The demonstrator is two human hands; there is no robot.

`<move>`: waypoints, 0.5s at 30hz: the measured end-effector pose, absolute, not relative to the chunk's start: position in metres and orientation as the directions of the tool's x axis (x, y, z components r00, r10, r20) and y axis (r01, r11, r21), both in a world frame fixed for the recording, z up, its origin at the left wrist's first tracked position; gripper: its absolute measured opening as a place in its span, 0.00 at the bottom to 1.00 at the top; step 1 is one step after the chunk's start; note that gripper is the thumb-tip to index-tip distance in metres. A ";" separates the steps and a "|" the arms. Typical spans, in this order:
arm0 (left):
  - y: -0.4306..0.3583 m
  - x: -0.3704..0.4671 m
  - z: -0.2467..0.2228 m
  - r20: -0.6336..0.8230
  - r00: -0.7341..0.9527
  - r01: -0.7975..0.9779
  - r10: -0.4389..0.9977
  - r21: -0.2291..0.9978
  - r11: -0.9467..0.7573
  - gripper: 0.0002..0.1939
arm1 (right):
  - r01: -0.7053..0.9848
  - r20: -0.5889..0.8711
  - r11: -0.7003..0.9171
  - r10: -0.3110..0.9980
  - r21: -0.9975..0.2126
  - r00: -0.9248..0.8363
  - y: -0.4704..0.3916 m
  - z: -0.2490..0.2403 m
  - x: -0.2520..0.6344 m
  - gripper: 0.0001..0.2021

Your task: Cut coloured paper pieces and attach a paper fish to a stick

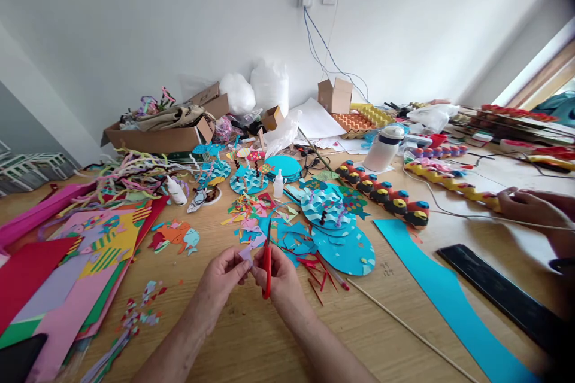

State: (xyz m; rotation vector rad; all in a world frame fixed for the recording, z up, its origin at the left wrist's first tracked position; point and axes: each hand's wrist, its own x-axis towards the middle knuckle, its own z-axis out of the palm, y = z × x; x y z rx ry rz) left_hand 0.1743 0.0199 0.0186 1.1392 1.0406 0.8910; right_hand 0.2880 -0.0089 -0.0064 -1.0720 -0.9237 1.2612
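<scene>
Between thumb and fingers, my left hand [224,278] pinches a small piece of lilac paper [246,253]. My right hand [281,278] is closed around red-handled scissors [267,269], their dark blades pointing up and away from me. Both hands nearly meet above the wooden table, and the right fingertips are close to the lilac paper. Just beyond them lie blue paper scraps [294,233] and a heap of small coloured scraps [251,209]. Red strips [321,272] are scattered to the right of my right hand. Whether the blades are parted is hard to see.
Coloured paper sheets [58,287] and fish cut-outs [177,236] lie left. Glue bottles [278,184] stand farther back. Blue paper discs [345,248], a thin stick [408,326], a blue paper strip [431,287] and a black phone-like slab [494,290] lie right. Another person's hand [534,209] holds a painted egg-carton strip.
</scene>
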 end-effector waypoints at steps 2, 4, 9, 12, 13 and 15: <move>0.019 0.174 0.020 -0.192 0.277 -0.032 0.941 0.977 0.209 0.04 | -0.254 -0.041 -0.012 0.993 -0.967 0.112 -0.009 -0.005 0.288 0.14; 0.018 0.174 0.020 -0.192 0.276 -0.026 0.942 0.978 0.207 0.04 | -0.252 -0.048 -0.016 0.991 -0.967 0.122 -0.009 -0.005 0.288 0.14; 0.016 0.172 0.021 -0.177 0.296 -0.015 0.939 0.982 0.189 0.04 | -0.259 -0.036 -0.011 0.995 -0.966 0.092 -0.010 -0.006 0.287 0.13; 0.018 0.168 0.023 -0.155 0.286 -0.017 0.945 0.986 0.167 0.04 | -0.257 -0.031 -0.010 0.996 -0.966 0.078 -0.011 -0.006 0.286 0.12; 0.019 0.167 0.024 -0.144 0.285 -0.015 0.948 0.988 0.154 0.04 | -0.253 -0.029 -0.006 0.996 -0.967 0.088 -0.012 -0.005 0.286 0.11; 0.022 0.166 0.024 -0.134 0.300 0.012 0.944 0.991 0.137 0.05 | -0.245 -0.017 0.011 0.994 -0.969 0.110 -0.013 -0.004 0.286 0.11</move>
